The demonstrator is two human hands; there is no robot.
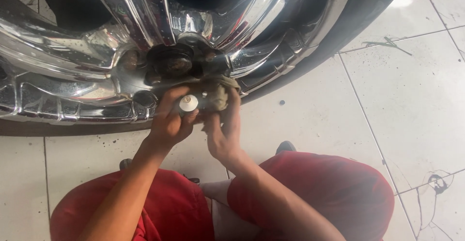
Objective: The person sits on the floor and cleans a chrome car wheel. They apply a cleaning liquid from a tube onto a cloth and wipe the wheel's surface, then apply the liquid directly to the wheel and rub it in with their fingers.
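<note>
1. The left hand (167, 122) is curling its fingers around a small container with a round white cap (188, 103), gripping it closed, with the cap facing up toward the camera.
2. The right hand (224, 129) is pinching a crumpled, dirty beige rag (219, 93) between its fingers and pressing it against the metal.
3. Both hands are working just below the dark, rusty round hub (172, 62) at the centre of a shiny chrome spoked wheel (97, 52); the capped container is sitting directly under the hub, and the rag is lying just to the right of the container, touching the chrome.
4. Chrome spokes are spreading out from the hub to the left and upward, reflecting light and red colour.
5. A black rubber tyre (310, 62) is curving around the wheel, well to the right of the hub.
6. The person is squatting below the hub, with knees in red trousers (329, 187) showing on either side of the forearms.
7. A pale tiled floor (411, 95) is stretching away to the right of the hub, carrying dark specks, grout lines and a cracked patch at the far lower right.
</note>
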